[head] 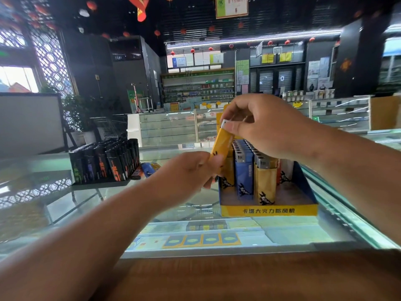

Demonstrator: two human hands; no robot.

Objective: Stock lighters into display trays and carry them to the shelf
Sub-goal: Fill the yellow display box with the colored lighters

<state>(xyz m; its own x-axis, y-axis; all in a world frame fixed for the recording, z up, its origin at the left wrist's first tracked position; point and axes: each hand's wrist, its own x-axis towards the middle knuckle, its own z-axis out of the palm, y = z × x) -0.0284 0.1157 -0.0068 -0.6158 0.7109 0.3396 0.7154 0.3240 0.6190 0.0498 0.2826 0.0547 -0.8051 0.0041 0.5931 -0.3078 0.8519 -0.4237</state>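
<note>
Step in hand: stocking. Yellow lighter (222,142) held tilted over left side of display tray (269,210), not yet slotted. Left grip (186,170) pinches its bottom end; right grip (267,127) pinches capped top. Tray sits on glass surface (86,203), part filled, front strip bare. Next move likely calls for one hand letting go, lighter turned upright, lowered into free slot. Rear rows hidden behind right hand. Loose lighters (147,169) beside black lighter tray (104,161) blurred, count unclear.

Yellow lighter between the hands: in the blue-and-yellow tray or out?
Out. The yellow plastic lighter is tilted in the air, left hand pinching its base, right hand its metal top, clear of the blue-and-yellow cardboard display tray.
</note>
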